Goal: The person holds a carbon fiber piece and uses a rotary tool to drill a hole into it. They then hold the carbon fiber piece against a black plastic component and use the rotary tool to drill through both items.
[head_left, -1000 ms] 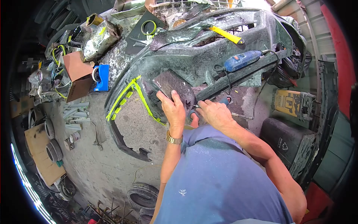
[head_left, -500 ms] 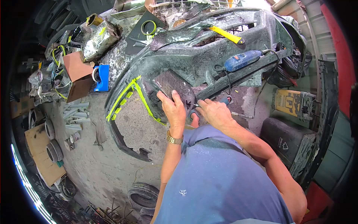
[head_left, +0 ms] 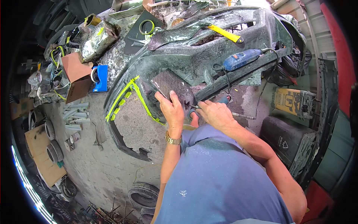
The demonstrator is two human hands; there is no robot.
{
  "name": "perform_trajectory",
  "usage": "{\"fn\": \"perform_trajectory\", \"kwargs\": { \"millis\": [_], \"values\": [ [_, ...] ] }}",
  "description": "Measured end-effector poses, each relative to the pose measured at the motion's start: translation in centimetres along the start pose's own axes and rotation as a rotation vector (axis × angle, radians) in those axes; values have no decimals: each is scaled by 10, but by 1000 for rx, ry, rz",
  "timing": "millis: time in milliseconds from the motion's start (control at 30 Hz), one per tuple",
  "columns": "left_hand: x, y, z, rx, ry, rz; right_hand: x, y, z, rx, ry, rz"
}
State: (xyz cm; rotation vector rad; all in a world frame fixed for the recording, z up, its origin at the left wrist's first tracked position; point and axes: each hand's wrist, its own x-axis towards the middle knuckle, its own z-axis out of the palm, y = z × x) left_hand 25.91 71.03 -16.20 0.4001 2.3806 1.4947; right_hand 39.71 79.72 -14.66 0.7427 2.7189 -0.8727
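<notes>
My left hand [head_left: 172, 109], with a watch at the wrist, grips the lower edge of a dark woven carbon-fibre piece [head_left: 170, 82], its fingertips lying on the surface. The piece tapers to a ragged, notched corner beside that hand. In my right hand [head_left: 215, 113] is the slim handpiece of a rotary tool, its thin bit pointing left at the notched corner. A spring-sleeved shaft [head_left: 243, 116] trails from behind the fingers to the right. Above lies a large dark bumper [head_left: 179, 59], with yellow-green tape [head_left: 141, 98] along its left end.
A blue power tool [head_left: 241, 60] with a cord and a yellow-handled tool [head_left: 225, 34] rest on the bumper. To the left are a blue tape dispenser [head_left: 100, 79] and a tape roll [head_left: 147, 27]. A black bin [head_left: 287, 140] and yellow machine [head_left: 289, 102] stand right; tyres [head_left: 143, 195] lie below.
My left hand and the carbon-fibre piece have shifted slightly left. The right hand keeps nearly the same place and grip, with the bit still at the notched corner.
</notes>
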Motion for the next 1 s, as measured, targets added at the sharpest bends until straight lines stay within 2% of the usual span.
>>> {"fn": "perform_trajectory", "kwargs": {
  "millis": [167,267,900,1000],
  "values": [
    [1,-4,0,59,6,81,0,-2,2,14,-1,-3],
    [0,0,0,-2,-1,14,-1,-1,7,19,-11,14],
    [1,-3,1,-13,2,46,0,1,10,-14,71,-3],
    [1,-4,0,75,-16,55,0,-2,7,-52,59,22]
  ]
}}
